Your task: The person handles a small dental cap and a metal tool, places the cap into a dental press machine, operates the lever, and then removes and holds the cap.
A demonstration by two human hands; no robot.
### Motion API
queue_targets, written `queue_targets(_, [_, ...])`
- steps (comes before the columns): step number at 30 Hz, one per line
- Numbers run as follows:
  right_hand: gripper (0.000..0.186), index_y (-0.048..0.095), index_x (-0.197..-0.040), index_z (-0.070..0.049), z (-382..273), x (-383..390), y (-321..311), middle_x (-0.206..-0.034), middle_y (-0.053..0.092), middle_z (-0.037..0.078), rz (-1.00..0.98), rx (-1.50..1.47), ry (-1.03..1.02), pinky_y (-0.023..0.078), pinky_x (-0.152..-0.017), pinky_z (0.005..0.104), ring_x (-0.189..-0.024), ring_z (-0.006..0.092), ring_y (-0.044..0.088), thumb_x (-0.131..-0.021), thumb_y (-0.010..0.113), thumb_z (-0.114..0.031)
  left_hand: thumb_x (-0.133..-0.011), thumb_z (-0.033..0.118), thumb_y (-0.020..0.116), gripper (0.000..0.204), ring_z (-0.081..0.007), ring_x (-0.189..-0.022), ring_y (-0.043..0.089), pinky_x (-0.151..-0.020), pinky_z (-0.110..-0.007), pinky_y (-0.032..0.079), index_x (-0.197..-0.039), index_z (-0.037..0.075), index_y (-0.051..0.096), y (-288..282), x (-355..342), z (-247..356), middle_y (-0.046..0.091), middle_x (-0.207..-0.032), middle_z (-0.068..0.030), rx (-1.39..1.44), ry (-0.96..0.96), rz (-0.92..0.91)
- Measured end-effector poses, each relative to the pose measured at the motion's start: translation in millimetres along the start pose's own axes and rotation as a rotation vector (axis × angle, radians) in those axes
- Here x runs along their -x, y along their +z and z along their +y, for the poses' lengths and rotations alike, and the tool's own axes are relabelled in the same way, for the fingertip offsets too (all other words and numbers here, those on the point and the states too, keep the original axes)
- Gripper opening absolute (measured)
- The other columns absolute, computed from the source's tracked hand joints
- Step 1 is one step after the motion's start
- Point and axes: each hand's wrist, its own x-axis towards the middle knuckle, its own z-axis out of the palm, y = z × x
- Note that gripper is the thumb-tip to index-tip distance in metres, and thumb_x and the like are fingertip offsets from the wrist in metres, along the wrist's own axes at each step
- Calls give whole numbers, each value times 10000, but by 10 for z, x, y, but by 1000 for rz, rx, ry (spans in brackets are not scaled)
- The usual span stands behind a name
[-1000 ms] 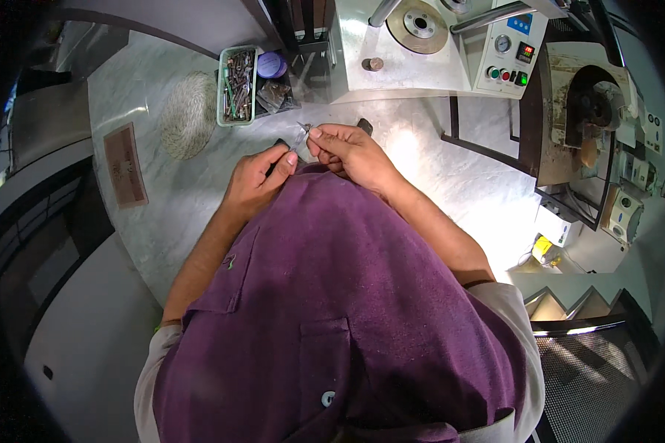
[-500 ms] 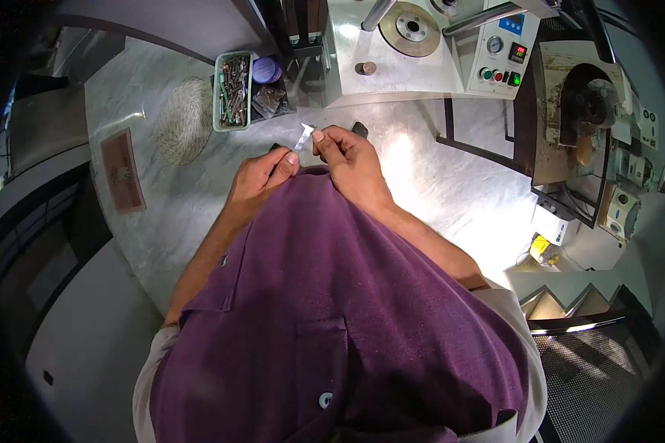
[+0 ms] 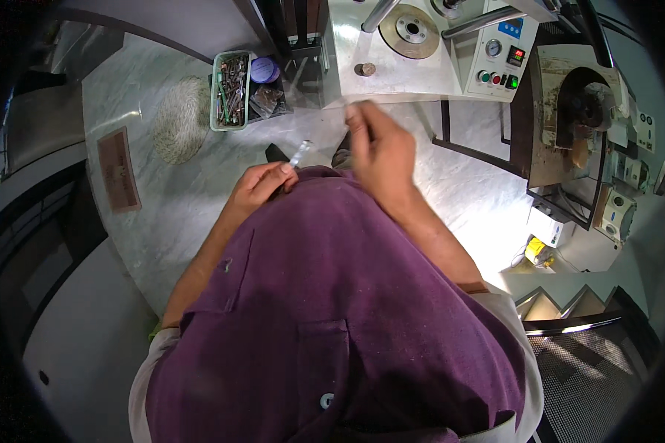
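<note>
My left hand (image 3: pixel 262 184) is closed in front of the purple apron (image 3: pixel 303 251), with thumb and fingers pinching a small shiny whitish strip (image 3: pixel 301 153). The strip's far end points up and to the right; its exact kind is too small to tell. Apart from it, my right hand (image 3: pixel 384 151) hangs just short of the white machine's front edge (image 3: pixel 399 96). Its thumb and forefinger are pressed together, slightly smeared by motion. Whatever lies between those fingertips, if anything, I cannot make out.
On the white machine sit a round metal disc (image 3: pixel 427 46) and a small brown cylinder (image 3: pixel 368 69). Its control panel (image 3: pixel 501 59) has a gauge and buttons. Left of it stand a bin of metal parts (image 3: pixel 232 92) and a purple-lidded tub (image 3: pixel 264 70). A woven round mat (image 3: pixel 181 122) lies farther left.
My right hand has left the strip, moving right and away from me toward the machine. My left hand keeps the strip, nearly in place. The strip's white, flared far end no longer shows.
</note>
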Motion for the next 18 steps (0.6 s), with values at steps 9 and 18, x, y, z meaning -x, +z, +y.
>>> queue_targets(9, [340, 600, -820, -15, 179, 94, 132, -702, 531, -36, -698, -527, 375, 373, -641, 213, -683, 58, 440, -1003, 528, -292, -1020, 351, 450, 406, -66, -640, 379, -595, -228, 320, -761, 45, 517, -34, -18, 52, 437, -676, 32, -181, 129, 57])
queue_targets(18, [286, 606, -796, -82, 326, -36, 173, -652, 467, -66, -389, -803, 654, 294, -529, 196, -568, 33, 371, -983, 541, -289, -1004, 325, 495, 379, -118, -648, 454, -624, -288, 405, -803, 7, 539, -18, 35, 178, 515, -675, -68, -442, 61, 73])
